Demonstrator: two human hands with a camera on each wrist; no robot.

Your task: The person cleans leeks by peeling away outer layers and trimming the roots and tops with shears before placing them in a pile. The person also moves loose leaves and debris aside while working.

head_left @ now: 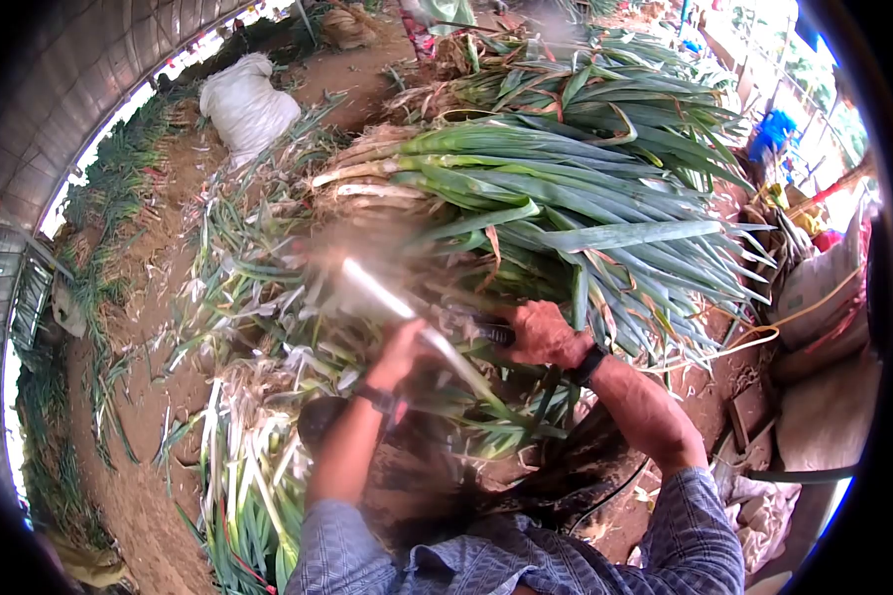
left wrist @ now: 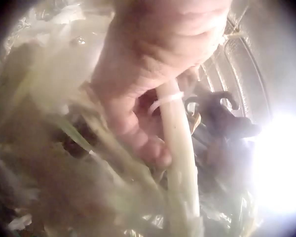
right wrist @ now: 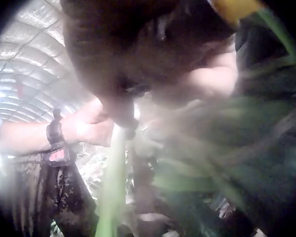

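Observation:
In the head view my left hand [head_left: 402, 349] grips a long pale leek stalk [head_left: 375, 290], slanting from upper left to lower right. The left wrist view shows the thumb and fingers of my left hand [left wrist: 160, 64] bent round the white stalk [left wrist: 180, 148], a thin pale strip across it. My right hand [head_left: 544, 332] is just right of the stalk, fingers curled at a small dark ribbed object [head_left: 496, 334] that I cannot identify. The right wrist view has my right hand [right wrist: 153, 64] dark and blurred above the green-white stalk [right wrist: 113, 182]; its exact contact is unclear.
Large bundles of leeks [head_left: 566, 198] lie ahead and to the right. Loose trimmings [head_left: 258, 268] cover the ground in front and left, with more leeks [head_left: 258, 476] at lower left. A white sack [head_left: 249, 107] sits at upper left; sacks [head_left: 824, 397] stand at right.

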